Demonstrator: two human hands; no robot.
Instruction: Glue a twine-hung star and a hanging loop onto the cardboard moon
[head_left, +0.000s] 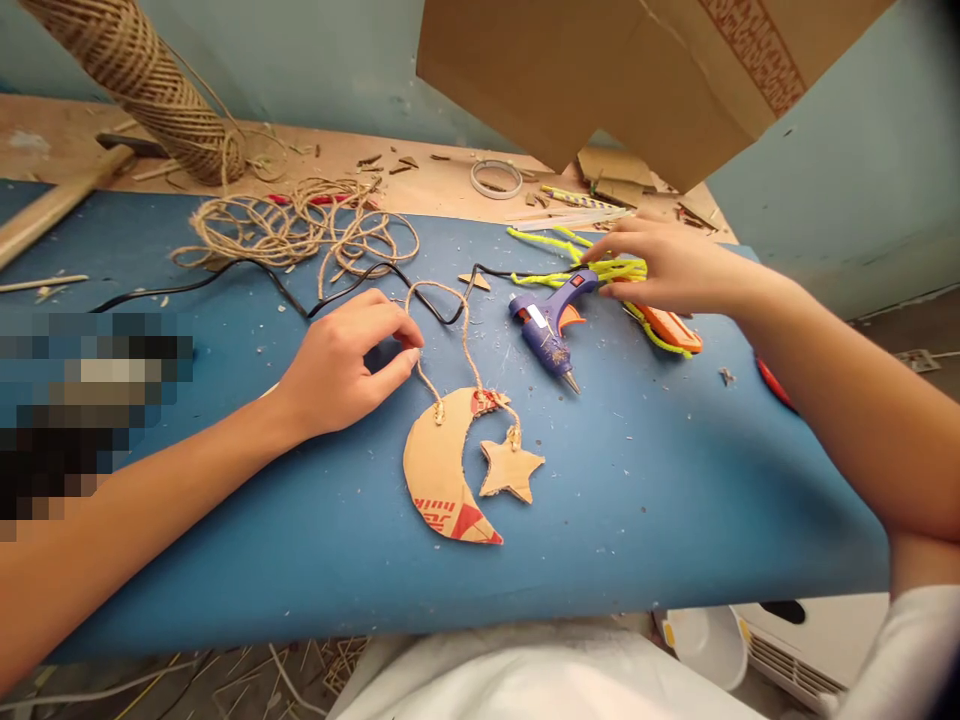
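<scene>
My left hand is over the blue mat, its thumb and index fingertips nearly together at the left side of a twine loop. The loop is fixed to a cardboard crescent moon with red print. A small cardboard star hangs on a short twine from the moon's upper tip; both lie flat. At the right, my right hand has its fingers closed around a bundle of yellow-green pipe cleaners. Beside it lies a purple glue gun, nozzle toward me. Part of an orange-handled tool shows under the pipe cleaners.
The glue gun's black cord crosses the blue mat. Loose twine lies behind, near a large twine spool. A tape roll and cardboard scraps lie at the back, below a big cardboard sheet. A wooden-handled tool is at left.
</scene>
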